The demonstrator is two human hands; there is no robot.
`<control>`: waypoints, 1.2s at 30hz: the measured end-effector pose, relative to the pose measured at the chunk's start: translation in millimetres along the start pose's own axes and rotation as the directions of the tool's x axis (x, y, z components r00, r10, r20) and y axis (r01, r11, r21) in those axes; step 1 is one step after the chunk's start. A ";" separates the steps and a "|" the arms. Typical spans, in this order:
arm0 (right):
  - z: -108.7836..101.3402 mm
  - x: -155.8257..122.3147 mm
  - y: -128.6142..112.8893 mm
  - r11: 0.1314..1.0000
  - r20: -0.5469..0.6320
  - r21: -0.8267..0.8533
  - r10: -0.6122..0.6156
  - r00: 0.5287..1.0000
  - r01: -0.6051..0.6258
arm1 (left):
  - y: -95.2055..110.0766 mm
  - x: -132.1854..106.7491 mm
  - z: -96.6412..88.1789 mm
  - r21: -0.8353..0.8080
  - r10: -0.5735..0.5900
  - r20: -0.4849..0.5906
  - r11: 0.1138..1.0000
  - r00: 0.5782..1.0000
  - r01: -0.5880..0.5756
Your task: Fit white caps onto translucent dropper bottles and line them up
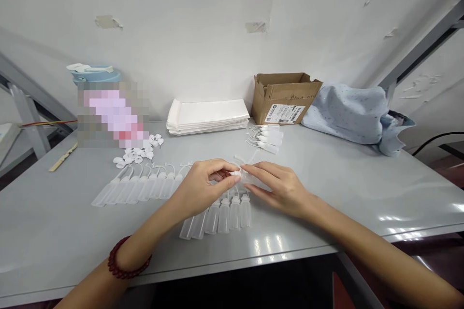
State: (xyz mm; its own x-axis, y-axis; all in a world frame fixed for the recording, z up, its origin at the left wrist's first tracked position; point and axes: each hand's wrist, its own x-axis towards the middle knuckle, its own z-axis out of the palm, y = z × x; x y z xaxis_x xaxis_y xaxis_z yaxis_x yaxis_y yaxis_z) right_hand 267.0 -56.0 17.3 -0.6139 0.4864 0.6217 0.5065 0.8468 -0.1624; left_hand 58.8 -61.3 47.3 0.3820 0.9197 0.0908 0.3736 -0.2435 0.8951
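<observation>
My left hand (199, 186) pinches a small white cap (235, 173) between thumb and fingers. My right hand (288, 188) is closed around a small translucent plastic bottle (256, 178), its neck end against the cap. The fingers partly cover both pieces. Close in front of the hands stands a row of similar bottles (224, 217) with thin strap-like tops. Another row of bottles (137, 188) lies to the left, partly behind my left hand. Beyond it is a heap of loose white caps (134, 154). A few more bottles (268, 140) lie by the box.
At the back, a stack of white envelopes (208, 117) lies beside an open cardboard box (286, 99). A light blue cloth (344, 113) is bunched at the right. To the left are a light blue container (97, 76), a pixelated pink item (110, 111) and a wooden strip (64, 158).
</observation>
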 end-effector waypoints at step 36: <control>-3.7 6.2 -10.4 0.799 0.112 0.419 0.425 0.898 -0.431 | -0.7 1.6 -6.3 -0.183 -0.159 0.035 0.970 0.987 0.162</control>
State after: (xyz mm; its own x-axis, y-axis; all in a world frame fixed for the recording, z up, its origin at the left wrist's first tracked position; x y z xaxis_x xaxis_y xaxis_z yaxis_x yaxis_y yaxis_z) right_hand 260.2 -62.6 25.6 -0.4042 0.8209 0.4034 0.4152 0.5577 -0.7188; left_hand 53.8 -57.7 49.6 0.3469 0.9355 -0.0676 0.2692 -0.0303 0.9626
